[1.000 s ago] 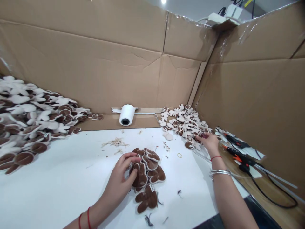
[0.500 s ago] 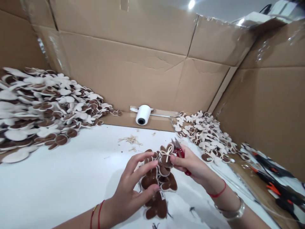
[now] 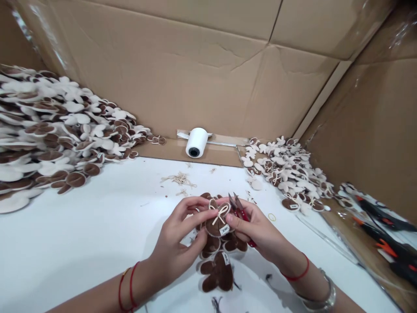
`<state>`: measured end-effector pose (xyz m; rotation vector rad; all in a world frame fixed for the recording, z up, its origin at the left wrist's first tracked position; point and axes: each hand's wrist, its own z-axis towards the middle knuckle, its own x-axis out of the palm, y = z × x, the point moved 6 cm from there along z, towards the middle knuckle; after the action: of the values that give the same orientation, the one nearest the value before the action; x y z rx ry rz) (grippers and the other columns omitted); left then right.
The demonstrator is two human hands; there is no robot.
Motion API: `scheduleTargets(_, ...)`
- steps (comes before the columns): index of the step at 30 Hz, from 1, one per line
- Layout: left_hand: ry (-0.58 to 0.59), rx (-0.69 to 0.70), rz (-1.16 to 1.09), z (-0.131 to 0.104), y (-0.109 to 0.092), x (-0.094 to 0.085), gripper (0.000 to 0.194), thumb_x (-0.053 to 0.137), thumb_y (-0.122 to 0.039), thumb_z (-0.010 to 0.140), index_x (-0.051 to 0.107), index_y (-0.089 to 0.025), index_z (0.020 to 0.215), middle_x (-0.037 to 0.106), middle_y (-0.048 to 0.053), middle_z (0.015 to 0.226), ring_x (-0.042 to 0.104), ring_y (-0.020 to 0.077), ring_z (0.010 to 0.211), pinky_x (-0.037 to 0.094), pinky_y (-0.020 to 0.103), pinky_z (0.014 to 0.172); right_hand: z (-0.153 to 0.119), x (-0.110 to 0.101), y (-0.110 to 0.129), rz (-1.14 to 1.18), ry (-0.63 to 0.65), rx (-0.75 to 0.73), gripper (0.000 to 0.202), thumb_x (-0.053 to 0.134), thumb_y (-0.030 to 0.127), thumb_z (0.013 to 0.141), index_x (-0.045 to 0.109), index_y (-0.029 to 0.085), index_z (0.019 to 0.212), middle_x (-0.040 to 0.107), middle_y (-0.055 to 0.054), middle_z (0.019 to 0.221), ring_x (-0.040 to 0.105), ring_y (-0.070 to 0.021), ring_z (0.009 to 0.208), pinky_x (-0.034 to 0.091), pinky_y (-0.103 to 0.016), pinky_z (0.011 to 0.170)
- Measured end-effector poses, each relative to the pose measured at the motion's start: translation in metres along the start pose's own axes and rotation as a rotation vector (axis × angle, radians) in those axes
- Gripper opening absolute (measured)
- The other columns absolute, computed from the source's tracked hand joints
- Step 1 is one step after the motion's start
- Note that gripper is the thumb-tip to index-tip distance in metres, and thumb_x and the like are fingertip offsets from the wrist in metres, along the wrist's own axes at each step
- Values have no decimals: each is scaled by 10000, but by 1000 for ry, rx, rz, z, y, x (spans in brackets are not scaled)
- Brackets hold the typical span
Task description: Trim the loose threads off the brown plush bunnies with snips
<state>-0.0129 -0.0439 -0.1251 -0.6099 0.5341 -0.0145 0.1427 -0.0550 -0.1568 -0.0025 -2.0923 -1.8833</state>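
Note:
A brown bunny-shaped fabric patch [image 3: 213, 228] with cream edging, a cream bow and a small white label is held up between both hands. My left hand [image 3: 182, 237] pinches its left side, with fingertips beside the bow. My right hand [image 3: 262, 224] grips the patch's right edge with thumb and fingers. That same hand also holds red-handled thread snips [image 3: 240, 209], their blades apart and pointing up and away. Below the hands, more brown patches [image 3: 217, 274] lie on the white table, partly covered by the held one.
A large pile of brown and cream patches [image 3: 65, 126] stands at left, a smaller pile [image 3: 286, 171] at right. Cream string scraps [image 3: 180, 178] lie mid-table. A white cylindrical device [image 3: 197, 142] sits by the cardboard wall [image 3: 182, 78]. Black-and-orange tools [image 3: 387, 243] lie far right.
My left hand has come in from apart and taken hold of the bow patch, which now shows its label. My right hand keeps the snips. The view has tipped downward.

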Motion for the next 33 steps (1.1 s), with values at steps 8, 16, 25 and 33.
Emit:
scheduleTargets(8,32,26,-16,-5,5,3,467,651,-109,829,541,-281,1249,476,49,1190,526,180,1078,486,287,913,-3,1,-3,27,-22,26,437,707,455,838,642,159,1153,319,112,512,162,-28,394,114,-195,370)
scheduleTargets(16,12,-47,41,-2,9,2,462,667,-132,835,524,-270,1252,480,35,1154,527,158,1057,477,260,908,-6,2,0,53,9,35,313,651,428,886,697,155,1031,293,103,540,168,-30,404,115,-186,368)
scheduleTargets(25,-29,11,199,-2,10,1,219,670,-164,852,573,-172,1049,520,49,1034,533,167,930,464,288,793,-6,12,0,-153,-9,-141,348,867,212,644,726,178,960,532,-19,916,520,-181,889,435,-274,757)
scheduleTargets(33,116,211,501,1,-9,11,100,456,-141,950,518,-126,873,565,92,854,483,201,780,459,323,680,-13,18,-3,-415,-181,-220,264,849,210,653,641,175,813,503,18,808,488,-148,743,397,-266,660)
